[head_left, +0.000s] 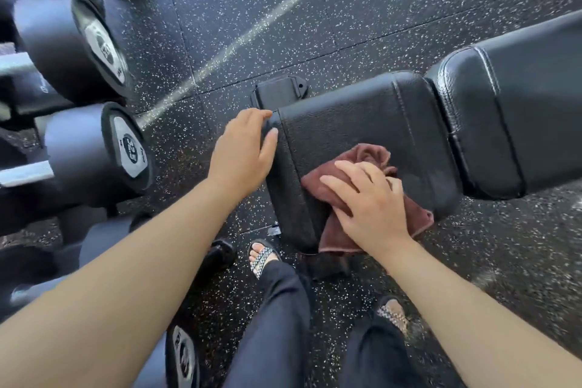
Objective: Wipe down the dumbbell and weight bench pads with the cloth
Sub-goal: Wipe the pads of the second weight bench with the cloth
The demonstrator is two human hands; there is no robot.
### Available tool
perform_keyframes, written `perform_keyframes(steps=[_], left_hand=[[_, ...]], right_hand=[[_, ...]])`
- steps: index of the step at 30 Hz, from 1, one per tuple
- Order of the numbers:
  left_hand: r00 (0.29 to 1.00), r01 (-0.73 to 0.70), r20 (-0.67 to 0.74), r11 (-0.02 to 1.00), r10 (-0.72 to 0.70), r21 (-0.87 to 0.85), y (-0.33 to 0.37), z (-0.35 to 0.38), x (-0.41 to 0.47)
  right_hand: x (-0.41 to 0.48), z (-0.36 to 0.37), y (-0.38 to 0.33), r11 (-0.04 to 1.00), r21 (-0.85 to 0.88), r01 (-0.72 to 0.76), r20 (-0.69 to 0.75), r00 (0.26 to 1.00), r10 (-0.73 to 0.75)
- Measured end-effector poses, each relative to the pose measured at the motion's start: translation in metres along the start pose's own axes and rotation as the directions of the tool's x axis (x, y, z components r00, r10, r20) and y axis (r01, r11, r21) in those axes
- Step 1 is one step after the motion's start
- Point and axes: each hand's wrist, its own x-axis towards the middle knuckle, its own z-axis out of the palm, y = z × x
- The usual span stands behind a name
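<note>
A black weight bench lies in front of me, its seat pad [352, 123] near me and its longer back pad [516, 104] stretching off to the right. A crumpled maroon cloth [365, 154] rests on the near part of the seat pad. My right hand [368, 201] presses down flat on the cloth. My left hand [242, 151] grips the left end edge of the seat pad, thumb on top. Dumbbells sit on a rack at the left, the nearest one [94, 151] marked 32.5.
More black dumbbells [69, 47] line the rack at the left, and another dumbbell [182, 356] sits low by my legs. The bench's foot plate [280, 91] rests on the speckled rubber floor [283, 9]. My sandalled feet [261, 258] stand close to the bench end.
</note>
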Motion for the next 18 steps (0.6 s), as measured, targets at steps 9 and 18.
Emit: perform_keyframes(steps=[9,18], left_hand=[[0.996,0.046,-0.089,0.987,-0.033,0.156,0.074,0.100,-0.046],[0.962,0.070,-0.273,0.980,-0.017,0.187,0.070,0.119,-0.044]], right_hand=[[0.005,-0.017,0.078,0.961,0.099,-0.258,-0.140,0.953,0.270],[-0.021,-0.003,0.065,0.980,0.110,-0.169,-0.229,0.955,0.190]])
